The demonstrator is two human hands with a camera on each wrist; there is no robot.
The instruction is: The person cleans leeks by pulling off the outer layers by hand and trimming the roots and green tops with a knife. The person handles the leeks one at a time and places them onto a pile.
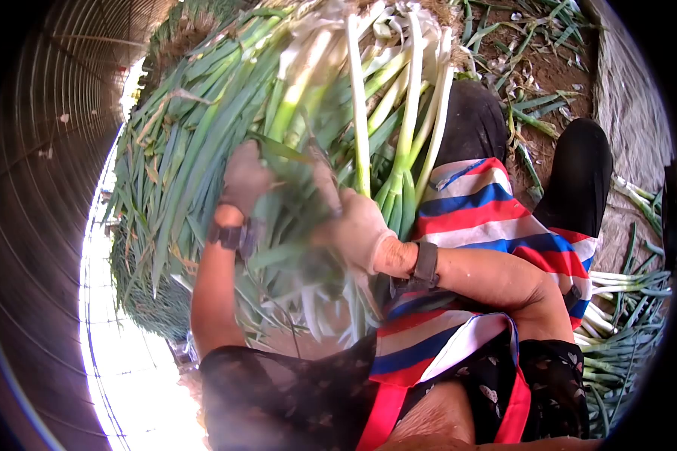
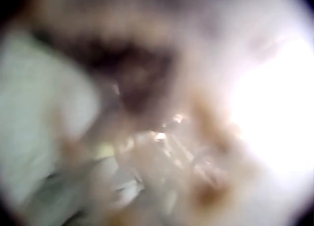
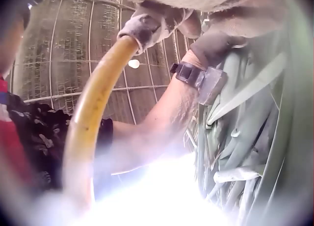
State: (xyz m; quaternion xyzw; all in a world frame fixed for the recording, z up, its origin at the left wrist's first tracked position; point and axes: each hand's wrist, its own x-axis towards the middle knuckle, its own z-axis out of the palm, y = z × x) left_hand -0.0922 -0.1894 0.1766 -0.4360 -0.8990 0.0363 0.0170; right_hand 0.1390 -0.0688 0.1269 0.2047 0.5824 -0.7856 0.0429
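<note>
Many long green onions (image 1: 195,150) with white stalks lie heaped in front of the person. The left hand (image 1: 247,179), gloved, grips onion leaves on the heap; its fingertips are partly hidden. To its right, the gloved right hand (image 1: 356,231) is curled round a slim tool (image 1: 323,177) that points up at the stalks. In the right wrist view a yellow hose (image 3: 93,103) runs down from the right hand's glove (image 3: 152,27), and the left hand (image 3: 216,47) is against the leaves (image 3: 250,113). The left wrist view is too blurred to tell details.
Loose leaves and scraps lie on the soil (image 1: 557,71) at the upper right. More onions (image 1: 617,323) lie at the right edge. The person's knees and striped apron (image 1: 474,218) border the heap. A ribbed wall (image 1: 45,150) stands at the left.
</note>
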